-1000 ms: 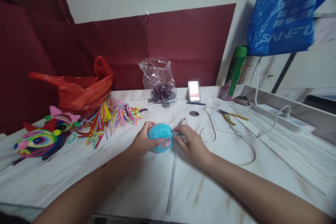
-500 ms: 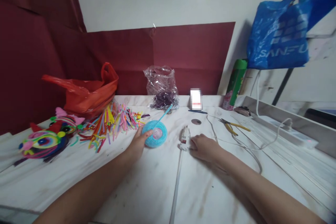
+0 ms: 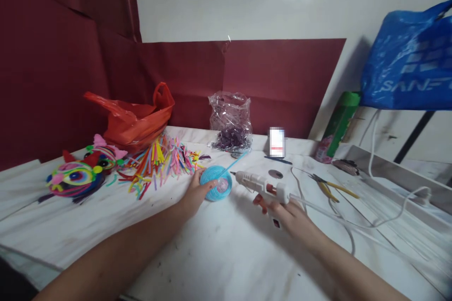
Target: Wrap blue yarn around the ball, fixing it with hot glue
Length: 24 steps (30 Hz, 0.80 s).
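My left hand grips the left edge of a round light-blue piece with a pinkish centre, thumb on top. A thin blue strip sticks out from it toward the upper right. My right hand is wrapped round the handle of a white glue gun. The gun's dark tip points left, a small gap away from the blue piece, and a long clear glue stick runs out of its back. My palm hides part of the handle.
Colourful decorated figures, many bright strips and a red bag are at the left. Behind stand a clear bag and a phone. Yellow-handled pliers, cables, glue sticks and a green can are at the right.
My right hand has picked the glue gun up off the table and turned its tip toward the blue piece. My left hand still holds that piece. The view has shifted left.
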Available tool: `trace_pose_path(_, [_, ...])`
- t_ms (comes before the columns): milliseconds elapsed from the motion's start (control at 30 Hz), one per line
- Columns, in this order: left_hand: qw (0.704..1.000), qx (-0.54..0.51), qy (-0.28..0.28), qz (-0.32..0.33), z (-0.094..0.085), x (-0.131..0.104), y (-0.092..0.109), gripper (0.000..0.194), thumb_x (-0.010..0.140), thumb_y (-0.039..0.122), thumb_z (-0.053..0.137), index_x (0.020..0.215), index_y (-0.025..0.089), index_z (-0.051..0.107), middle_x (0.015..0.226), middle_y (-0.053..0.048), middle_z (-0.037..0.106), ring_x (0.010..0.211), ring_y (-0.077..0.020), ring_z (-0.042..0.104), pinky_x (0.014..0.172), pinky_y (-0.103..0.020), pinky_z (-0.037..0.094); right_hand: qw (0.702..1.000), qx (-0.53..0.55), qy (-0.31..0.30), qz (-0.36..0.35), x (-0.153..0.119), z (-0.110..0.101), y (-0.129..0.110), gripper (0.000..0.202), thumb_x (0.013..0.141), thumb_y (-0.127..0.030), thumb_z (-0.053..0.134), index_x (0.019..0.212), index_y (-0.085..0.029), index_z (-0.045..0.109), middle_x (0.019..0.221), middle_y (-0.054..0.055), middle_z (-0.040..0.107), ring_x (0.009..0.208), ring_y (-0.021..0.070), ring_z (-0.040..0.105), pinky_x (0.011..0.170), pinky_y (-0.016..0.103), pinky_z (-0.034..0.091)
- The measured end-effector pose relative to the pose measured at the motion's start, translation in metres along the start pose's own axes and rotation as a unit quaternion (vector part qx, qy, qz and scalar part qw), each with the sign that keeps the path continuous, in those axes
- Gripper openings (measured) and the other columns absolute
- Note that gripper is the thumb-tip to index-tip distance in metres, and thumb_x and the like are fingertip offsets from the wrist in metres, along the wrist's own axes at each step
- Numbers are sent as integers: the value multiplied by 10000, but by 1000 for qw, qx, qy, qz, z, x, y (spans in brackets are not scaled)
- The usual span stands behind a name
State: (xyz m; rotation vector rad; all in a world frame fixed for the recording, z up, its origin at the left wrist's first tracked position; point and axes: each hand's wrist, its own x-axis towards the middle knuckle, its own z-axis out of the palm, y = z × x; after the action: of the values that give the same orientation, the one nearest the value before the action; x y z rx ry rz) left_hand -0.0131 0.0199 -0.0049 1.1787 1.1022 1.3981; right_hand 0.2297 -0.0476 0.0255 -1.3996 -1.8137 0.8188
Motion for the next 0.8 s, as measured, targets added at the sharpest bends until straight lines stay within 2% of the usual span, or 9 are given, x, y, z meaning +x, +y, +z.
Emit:
trace_pose_path(100, [1000, 20, 11, 3, 2, -1, 0, 553, 639, 312, 702, 1133, 209, 476, 1076, -57, 604, 940, -200, 596, 788, -302, 474, 1000, -6, -28, -5, -6, 10, 0, 396, 872, -434, 355, 932, -212, 678, 835, 46, 622, 725, 194, 583, 586, 291, 471])
trace_pose_path(233, [999, 36, 0, 2, 4, -3, 2, 550, 636, 303, 695, 1133, 209, 480, 1051, -52, 596, 940, -199, 578, 786, -298, 463, 999, -24, -29, -24, -7, 17, 4, 385, 892, -451, 369, 935, -235, 685, 860, 47, 642, 752, 203, 597, 579, 283, 477])
trace_pose_path(367, [999, 33, 2, -3, 5, -3, 3, 552, 627, 297, 702, 1126, 213, 482, 1000, -41, 595, 902, -188, 576, 764, -286, 457, 998, -32, -19, -53, -7, 17, 4, 378, 894, -458, 384, 904, -226, 682, 833, 42, 654, 694, 186, 590, 570, 272, 478])
trace_pose_path(567, [1000, 24, -12, -3, 5, -4, 4, 552, 618, 301, 716, 1110, 214, 482, 983, -34, 591, 878, -184, 582, 725, -270, 463, 997, -50, -17, -60, -6, 17, 5, 364, 907, -418, 368, 913, -231, 680, 822, 40, 661, 669, 179, 590, 564, 273, 478])
trace_pose_path(800, [999, 36, -14, -3, 5, -4, 5, 573, 625, 313, 707, 1133, 213, 463, 999, -41, 583, 896, -189, 572, 750, -281, 461, 997, -56, -22, -38, -7, 16, 7, 373, 914, -451, 351, 904, -240, 659, 919, 46, 684, 725, 195, 609, 573, 283, 479])
